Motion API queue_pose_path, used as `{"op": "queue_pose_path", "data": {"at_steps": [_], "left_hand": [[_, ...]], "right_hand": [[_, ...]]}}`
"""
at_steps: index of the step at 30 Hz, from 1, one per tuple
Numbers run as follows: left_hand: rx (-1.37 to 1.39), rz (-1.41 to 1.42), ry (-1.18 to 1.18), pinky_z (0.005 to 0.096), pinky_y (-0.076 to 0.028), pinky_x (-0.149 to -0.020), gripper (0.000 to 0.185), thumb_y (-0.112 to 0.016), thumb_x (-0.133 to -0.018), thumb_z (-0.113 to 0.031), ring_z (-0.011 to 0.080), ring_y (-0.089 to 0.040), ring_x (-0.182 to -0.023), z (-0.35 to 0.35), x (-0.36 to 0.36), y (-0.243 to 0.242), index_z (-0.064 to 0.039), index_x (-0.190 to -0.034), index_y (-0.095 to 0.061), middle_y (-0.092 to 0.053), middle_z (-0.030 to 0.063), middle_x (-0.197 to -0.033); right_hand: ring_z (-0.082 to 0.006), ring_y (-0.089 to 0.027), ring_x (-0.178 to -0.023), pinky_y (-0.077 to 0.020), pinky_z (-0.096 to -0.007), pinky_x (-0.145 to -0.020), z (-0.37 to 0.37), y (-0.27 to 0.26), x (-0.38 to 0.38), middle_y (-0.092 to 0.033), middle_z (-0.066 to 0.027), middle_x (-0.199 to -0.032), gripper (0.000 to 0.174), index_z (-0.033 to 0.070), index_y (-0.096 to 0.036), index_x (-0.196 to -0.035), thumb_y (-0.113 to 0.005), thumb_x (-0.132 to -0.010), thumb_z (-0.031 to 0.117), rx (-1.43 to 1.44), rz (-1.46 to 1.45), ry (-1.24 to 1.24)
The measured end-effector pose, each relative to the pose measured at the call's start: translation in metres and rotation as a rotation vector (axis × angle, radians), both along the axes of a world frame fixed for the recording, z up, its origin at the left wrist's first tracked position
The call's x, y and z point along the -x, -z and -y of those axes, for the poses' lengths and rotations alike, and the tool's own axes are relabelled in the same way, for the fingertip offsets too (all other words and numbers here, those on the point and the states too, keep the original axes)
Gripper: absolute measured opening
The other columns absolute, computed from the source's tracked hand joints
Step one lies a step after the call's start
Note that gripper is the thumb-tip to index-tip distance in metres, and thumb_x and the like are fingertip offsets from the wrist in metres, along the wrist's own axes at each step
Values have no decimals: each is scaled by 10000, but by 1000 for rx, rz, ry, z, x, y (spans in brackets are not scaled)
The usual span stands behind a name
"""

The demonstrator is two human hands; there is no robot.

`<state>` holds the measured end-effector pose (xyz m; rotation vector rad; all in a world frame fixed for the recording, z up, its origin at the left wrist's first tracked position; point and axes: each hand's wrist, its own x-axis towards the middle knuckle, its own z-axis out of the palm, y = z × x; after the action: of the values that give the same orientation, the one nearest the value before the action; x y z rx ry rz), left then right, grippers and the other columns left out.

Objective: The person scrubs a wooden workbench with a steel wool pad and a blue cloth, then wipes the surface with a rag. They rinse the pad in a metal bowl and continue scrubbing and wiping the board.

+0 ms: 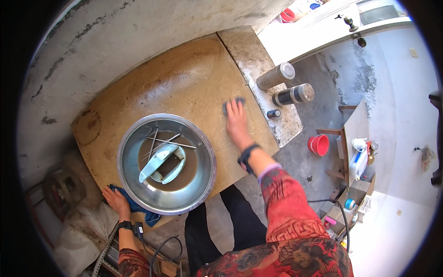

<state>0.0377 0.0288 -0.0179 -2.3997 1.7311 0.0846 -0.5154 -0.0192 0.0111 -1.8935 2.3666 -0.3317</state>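
Note:
My right hand [238, 124] presses a dark grey scrubbing pad [225, 108] onto the worn yellowish-brown tabletop [193, 93], its fingers over the pad. My left hand [117, 200] lies at the table's near left edge, on or beside a blue cloth [133, 204]; whether it grips the cloth is unclear. Between the hands stands a large metal basin [204, 180] with murky brown water in it. Several thin metal rods [180, 143] and a pale green plastic object with an open loop shape [161, 161] lie in the basin.
Two tall cylindrical containers [276, 77] [293, 95] and a small dark can [273, 114] stand on the ledge along the table's right side. A red bucket [318, 145] is on the floor. A stained wall [104, 41] borders the table's far side. Dark cable [346, 218] crosses the lower right.

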Motion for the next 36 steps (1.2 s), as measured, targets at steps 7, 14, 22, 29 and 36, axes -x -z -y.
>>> {"op": "queue_pose_path", "data": {"at_steps": [7, 14, 22, 29, 36], "left_hand": [[21, -31, 48, 431, -234, -1096, 510, -384, -971, -228, 378, -241, -1354, -4, -12, 4, -5, -1415, -270, -233, 224, -1475], [44, -29, 42, 438, -250, -1087, 509, -404, -962, -209, 389, -259, -1339, 1, -13, 9, -8, -1412, -278, -250, 235, -1463], [43, -44, 55, 438, -259, -1086, 505, -406, -958, -203, 409, -263, -1330, -3, -20, 8, 16, -1398, -289, -253, 254, -1454], [0, -22, 48, 441, -255, -1087, 504, -398, -961, -216, 414, -266, -1328, 3, -13, 0, 21, -1393, -292, -252, 265, -1450], [12, -24, 47, 432, -245, -1092, 510, -391, -967, -226, 389, -256, -1343, 0, -12, 2, -6, -1411, -271, -258, 247, -1456]], "right_hand": [[-408, -412, -1204, -357, -472, -993, 66, 12, 44, -437, -203, -1323, 482, -14, -444, -1255, -462, -774, -31, 101, 6, 24], [-422, -389, -1241, -335, -480, -1024, -44, -2, 38, -387, -210, -1365, 544, -10, -403, -1304, -505, -770, -4, -24, -79, -14], [-377, -377, -1262, -300, -461, -1043, 79, 18, 19, -426, -175, -1351, 493, 14, -475, -1259, -510, -768, 40, 111, -77, -80], [-367, -383, -1264, -322, -470, -1030, -36, -9, 7, -429, -170, -1358, 489, 18, -467, -1272, -494, -783, 41, 37, 0, -268], [-366, -417, -1240, -334, -476, -1030, 0, 9, -13, -458, -192, -1324, 455, 18, -499, -1229, -493, -774, 28, 120, 0, -153]]}}
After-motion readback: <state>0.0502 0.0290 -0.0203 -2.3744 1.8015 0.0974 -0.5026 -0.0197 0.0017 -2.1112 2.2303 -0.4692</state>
